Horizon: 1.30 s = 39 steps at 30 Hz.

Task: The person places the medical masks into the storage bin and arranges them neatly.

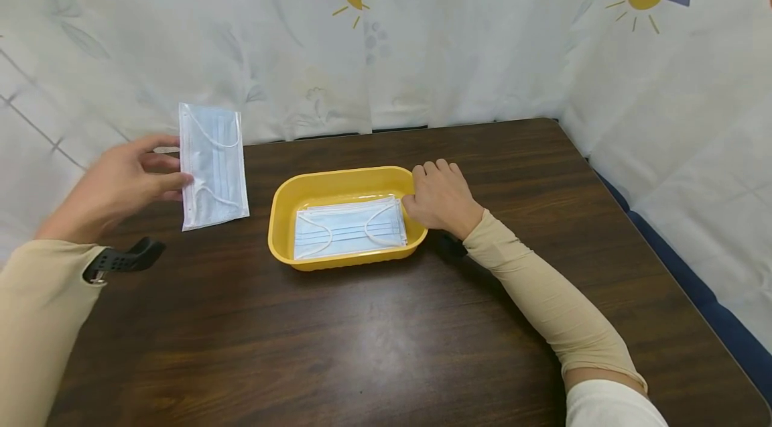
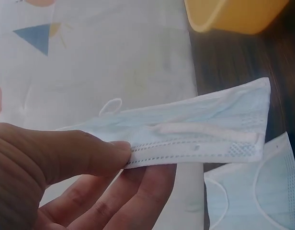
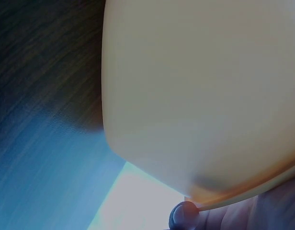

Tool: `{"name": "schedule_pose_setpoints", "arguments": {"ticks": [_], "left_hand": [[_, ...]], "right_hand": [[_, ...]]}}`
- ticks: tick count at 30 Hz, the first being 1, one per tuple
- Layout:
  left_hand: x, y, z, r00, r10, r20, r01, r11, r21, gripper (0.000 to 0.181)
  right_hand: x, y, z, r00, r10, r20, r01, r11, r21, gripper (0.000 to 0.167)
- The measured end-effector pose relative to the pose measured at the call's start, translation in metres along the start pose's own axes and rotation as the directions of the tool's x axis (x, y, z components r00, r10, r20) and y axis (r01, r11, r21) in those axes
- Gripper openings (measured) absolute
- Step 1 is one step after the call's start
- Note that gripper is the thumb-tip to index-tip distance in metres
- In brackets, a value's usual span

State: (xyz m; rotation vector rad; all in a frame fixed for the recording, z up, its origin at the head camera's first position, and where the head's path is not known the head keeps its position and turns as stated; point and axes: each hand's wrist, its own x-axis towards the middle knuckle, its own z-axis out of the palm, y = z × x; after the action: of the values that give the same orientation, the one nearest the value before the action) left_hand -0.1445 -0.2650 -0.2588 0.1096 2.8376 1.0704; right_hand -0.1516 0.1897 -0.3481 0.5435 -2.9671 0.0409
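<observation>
A light blue face mask [image 1: 212,165] with white ear loops hangs from my left hand [image 1: 135,175], which pinches it by one edge between thumb and fingers. In the left wrist view the thumb [image 2: 90,155] lies on top of this mask, fingers beneath. Below it, a second mask [image 2: 262,194] lies on the dark table; the head view does not show it apart. My right hand [image 1: 443,199] grips the right rim of a yellow plastic tray [image 1: 280,226]. Inside the tray lie stacked masks [image 1: 350,229], ear loops up. The tray's outer wall [image 3: 200,96] fills the right wrist view.
The tray stands on a dark wood-grain table [image 1: 362,346]. A white patterned curtain [image 1: 482,58] hangs along the far and right sides. A black band [image 1: 123,261] is around the left wrist, over a beige sleeve [image 1: 42,320].
</observation>
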Motion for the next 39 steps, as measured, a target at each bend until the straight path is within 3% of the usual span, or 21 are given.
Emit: {"name": "schedule_pose_setpoints", "arguments": {"ticks": [10, 17, 30, 39], "left_hand": [[0.001, 0.03, 0.007, 0.998, 0.04, 0.046, -0.046, 0.99, 0.136, 0.063], [0.004, 0.045, 0.015, 0.994, 0.087, 0.064, -0.093, 0.991, 0.095, 0.06], [0.005, 0.069, 0.021, 0.99, 0.083, 0.113, -0.103, 0.979, 0.176, 0.063], [0.003, 0.083, 0.023, 0.99, 0.111, 0.093, -0.124, 0.98, 0.156, 0.059]], "right_hand": [[0.001, -0.002, 0.001, 1.0, -0.005, -0.004, 0.005, 1.0, 0.003, 0.029], [0.003, -0.003, 0.001, 1.0, -0.003, -0.001, 0.003, 1.0, 0.008, 0.028], [0.003, -0.006, -0.001, 1.0, -0.002, -0.003, 0.002, 1.0, 0.013, 0.027], [0.003, -0.006, -0.002, 1.0, 0.004, 0.007, -0.004, 1.0, 0.02, 0.028]]}}
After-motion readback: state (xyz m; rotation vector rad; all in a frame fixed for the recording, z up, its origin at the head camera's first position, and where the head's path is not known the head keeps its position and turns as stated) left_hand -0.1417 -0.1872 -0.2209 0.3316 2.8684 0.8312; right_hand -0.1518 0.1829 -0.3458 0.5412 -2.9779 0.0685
